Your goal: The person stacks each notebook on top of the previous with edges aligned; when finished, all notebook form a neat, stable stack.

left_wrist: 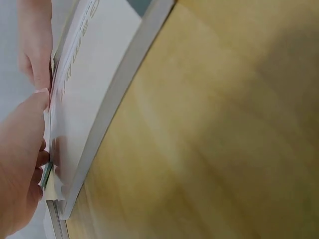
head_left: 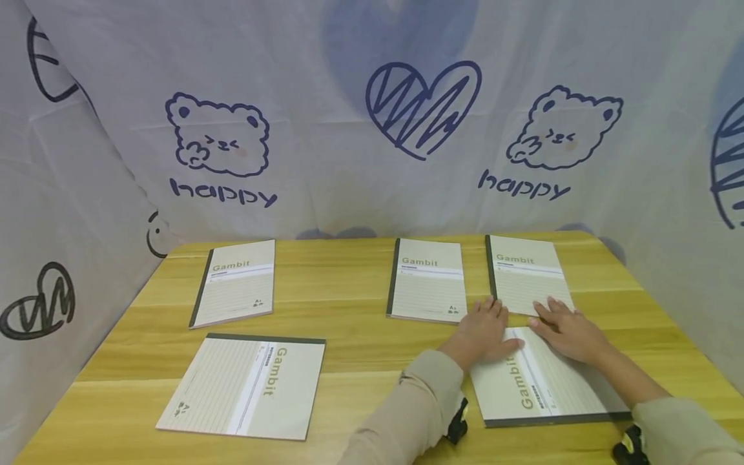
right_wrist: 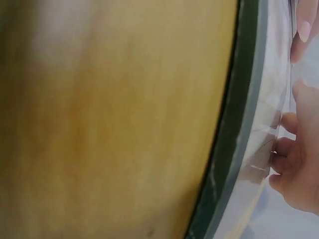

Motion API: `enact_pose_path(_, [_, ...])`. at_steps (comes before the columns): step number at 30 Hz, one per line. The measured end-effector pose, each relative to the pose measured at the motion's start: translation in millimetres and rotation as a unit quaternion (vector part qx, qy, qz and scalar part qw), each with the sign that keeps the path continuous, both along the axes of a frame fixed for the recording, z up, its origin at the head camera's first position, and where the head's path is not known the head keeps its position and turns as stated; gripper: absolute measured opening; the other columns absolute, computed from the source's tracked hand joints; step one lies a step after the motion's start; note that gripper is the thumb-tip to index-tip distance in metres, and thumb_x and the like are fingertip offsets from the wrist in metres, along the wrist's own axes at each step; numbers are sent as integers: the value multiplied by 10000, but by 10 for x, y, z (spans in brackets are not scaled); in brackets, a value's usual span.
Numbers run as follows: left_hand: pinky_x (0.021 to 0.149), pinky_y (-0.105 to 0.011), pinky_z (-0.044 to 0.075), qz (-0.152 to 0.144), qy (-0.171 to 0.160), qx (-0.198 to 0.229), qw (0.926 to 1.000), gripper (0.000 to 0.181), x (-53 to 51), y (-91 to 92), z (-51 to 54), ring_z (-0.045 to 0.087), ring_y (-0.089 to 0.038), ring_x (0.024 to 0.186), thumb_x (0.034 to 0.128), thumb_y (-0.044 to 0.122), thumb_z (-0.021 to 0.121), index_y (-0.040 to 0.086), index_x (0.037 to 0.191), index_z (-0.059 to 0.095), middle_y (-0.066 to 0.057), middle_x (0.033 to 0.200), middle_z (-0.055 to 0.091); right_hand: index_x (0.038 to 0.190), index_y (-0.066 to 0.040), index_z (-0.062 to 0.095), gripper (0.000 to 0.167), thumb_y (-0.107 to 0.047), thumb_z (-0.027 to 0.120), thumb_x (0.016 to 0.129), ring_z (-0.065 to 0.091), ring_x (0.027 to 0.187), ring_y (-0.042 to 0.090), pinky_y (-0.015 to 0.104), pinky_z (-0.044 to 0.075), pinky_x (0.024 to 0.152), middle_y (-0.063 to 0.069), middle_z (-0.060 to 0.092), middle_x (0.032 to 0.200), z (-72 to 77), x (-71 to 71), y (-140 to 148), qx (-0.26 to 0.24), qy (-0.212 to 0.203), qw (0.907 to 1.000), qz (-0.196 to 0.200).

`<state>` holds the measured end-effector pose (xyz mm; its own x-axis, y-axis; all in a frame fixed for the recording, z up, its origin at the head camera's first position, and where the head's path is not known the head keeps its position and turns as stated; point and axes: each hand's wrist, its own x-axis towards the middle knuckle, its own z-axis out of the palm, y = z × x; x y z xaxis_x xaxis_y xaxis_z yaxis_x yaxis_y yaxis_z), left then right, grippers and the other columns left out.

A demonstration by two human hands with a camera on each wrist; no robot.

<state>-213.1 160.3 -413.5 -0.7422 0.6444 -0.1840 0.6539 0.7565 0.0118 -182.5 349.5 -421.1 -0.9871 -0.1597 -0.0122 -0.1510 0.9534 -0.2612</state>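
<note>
- Closest, black wrist gear (head_left: 457, 423) by the left sleeve could snag the near notebook (head_left: 558, 381) if that forearm dropped.
- The near notebook lies flat on the worktop (head_left: 360, 342), dark spine toward the person; leaning wrists could skew it.
- The left hand (head_left: 482, 332) looks relaxed, gripping nothing, thumb on that cover; uneven pressure could turn the notebook.
- The right hand (head_left: 572, 332) also grips nothing, fingertips at the far notebook (head_left: 526, 271); one push might shift both notebooks.
- The far notebook sits by the worktop's back edge; shoved hard, it could slide over.
</note>
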Motion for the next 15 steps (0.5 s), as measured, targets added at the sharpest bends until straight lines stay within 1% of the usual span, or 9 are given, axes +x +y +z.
enact_pose_path(3, [1160, -241, 123, -13, 179, -50, 9998, 696, 2, -19, 6, 133, -118, 1437, 935, 616, 224, 177, 1475, 243, 44, 1533, 238, 1328, 60, 437, 635, -460, 367, 971, 323, 1247, 542, 652, 291, 973, 384, 324, 1364, 16, 8, -45, 302, 92, 9995, -23])
enact_pose_path(6, [1161, -229, 109, -32, 287, -99, 9995, 698, -3, -44, 10, 144, -120, 1436, 936, 614, 222, 166, 1470, 259, 39, 1526, 260, 1321, 45, 454, 632, -473, 358, 971, 356, 1219, 549, 646, 350, 917, 379, 348, 1352, 23, 11, -84, 468, 105, 9988, -45])
enact_pose_path(11, [1165, -247, 116, 25, 271, -50, 9996, 704, -20, -95, 3, 171, -129, 1431, 933, 615, 242, 155, 1463, 280, 37, 1514, 288, 1316, 34, 467, 620, -469, 346, 976, 391, 1165, 582, 640, 385, 846, 388, 356, 1340, 35, 6, -130, 433, 20, 9990, -52])
enact_pose_path(15, [1167, -264, 124, 43, 256, -55, 9996, 706, -30, -139, 0, 176, -128, 1429, 927, 624, 250, 163, 1461, 286, 42, 1511, 292, 1315, 29, 473, 606, -458, 338, 981, 388, 1164, 586, 643, 378, 855, 394, 352, 1339, 63, 5, -172, 207, -75, 9998, -18])
